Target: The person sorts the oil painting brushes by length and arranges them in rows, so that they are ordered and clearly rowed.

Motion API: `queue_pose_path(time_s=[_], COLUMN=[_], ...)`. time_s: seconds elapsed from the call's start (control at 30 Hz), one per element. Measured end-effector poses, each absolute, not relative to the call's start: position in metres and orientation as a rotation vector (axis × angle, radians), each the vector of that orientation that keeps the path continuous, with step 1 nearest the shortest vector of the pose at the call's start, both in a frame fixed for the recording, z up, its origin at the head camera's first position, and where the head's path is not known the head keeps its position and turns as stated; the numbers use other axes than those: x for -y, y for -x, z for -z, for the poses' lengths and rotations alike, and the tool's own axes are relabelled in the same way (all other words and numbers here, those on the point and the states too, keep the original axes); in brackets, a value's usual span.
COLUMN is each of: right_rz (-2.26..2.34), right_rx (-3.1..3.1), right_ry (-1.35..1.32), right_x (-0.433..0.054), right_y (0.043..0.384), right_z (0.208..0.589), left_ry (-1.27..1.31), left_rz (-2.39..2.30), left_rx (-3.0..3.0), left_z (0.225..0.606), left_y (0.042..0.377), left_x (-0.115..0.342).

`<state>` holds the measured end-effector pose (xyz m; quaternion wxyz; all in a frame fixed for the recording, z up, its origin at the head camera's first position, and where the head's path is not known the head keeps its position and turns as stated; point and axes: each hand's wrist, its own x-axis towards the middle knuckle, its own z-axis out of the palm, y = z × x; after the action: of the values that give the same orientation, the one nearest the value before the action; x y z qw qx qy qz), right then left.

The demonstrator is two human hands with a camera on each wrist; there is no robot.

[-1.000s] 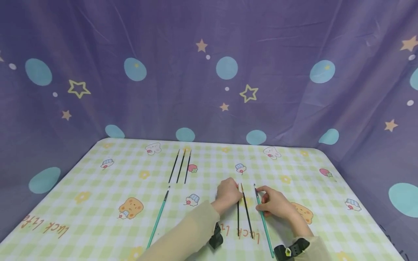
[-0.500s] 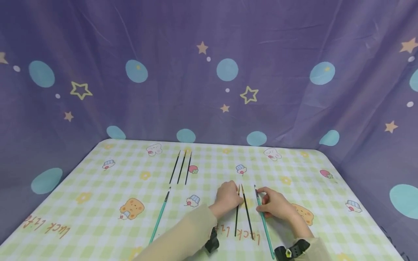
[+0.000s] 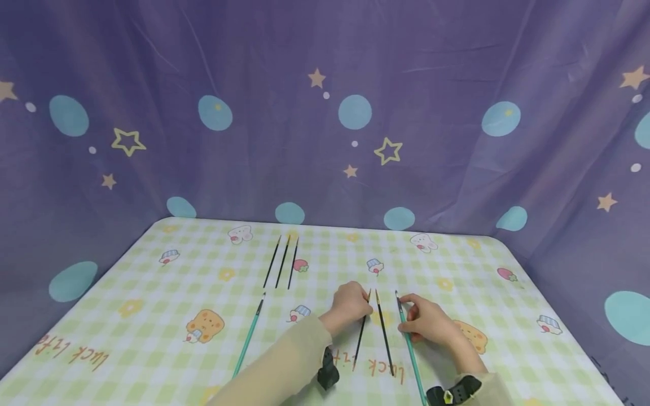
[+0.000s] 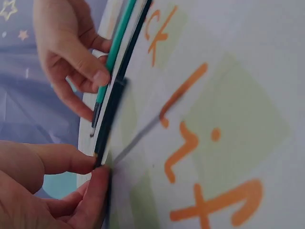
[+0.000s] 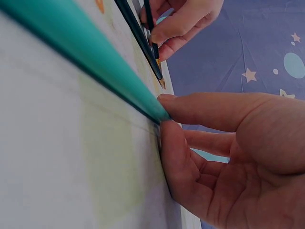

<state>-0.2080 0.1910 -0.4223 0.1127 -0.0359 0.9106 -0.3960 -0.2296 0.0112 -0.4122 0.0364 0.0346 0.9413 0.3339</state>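
My left hand (image 3: 350, 304) pinches a thin black paintbrush (image 3: 360, 343) between thumb and finger near its ferrule. In the left wrist view this black handle (image 4: 111, 107) slants up off the cloth, with a shadow beneath. A second black paintbrush (image 3: 385, 338) lies between my hands, its tip pointing away from me. My right hand (image 3: 430, 322) pinches a teal paintbrush (image 3: 413, 358) near its dark ferrule. From the right wrist view, the teal handle (image 5: 95, 52) runs close over the cloth, and thumb and finger meet at its narrow end.
Three thin black paintbrushes (image 3: 283, 262) lie side by side at the back left. Another teal paintbrush (image 3: 249, 336) lies left of my left forearm. A checked cloth (image 3: 152, 332) with printed cartoons covers the table, and a purple curtain (image 3: 274, 141) hangs behind it.
My left hand has shifted slightly left with the black paintbrush, whose handle end has swung left, away from the second black one. The right hand and its teal paintbrush have stayed put.
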Motion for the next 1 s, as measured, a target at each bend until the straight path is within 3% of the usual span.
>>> queue_pose_path(time_s=[0.23, 1.0], right_rz=[1.179, 1.169], right_rx=[-2.663, -2.653], right_ry=[0.106, 0.058], right_x=[-0.192, -0.189], right_y=[0.208, 0.209], right_z=[0.421, 0.421], left_ry=[0.061, 0.155], left_rz=[-1.265, -1.599], left_rx=[-2.797, -2.816], left_z=[0.418, 0.418], left_y=[0.246, 0.31], left_x=[-0.001, 0.077])
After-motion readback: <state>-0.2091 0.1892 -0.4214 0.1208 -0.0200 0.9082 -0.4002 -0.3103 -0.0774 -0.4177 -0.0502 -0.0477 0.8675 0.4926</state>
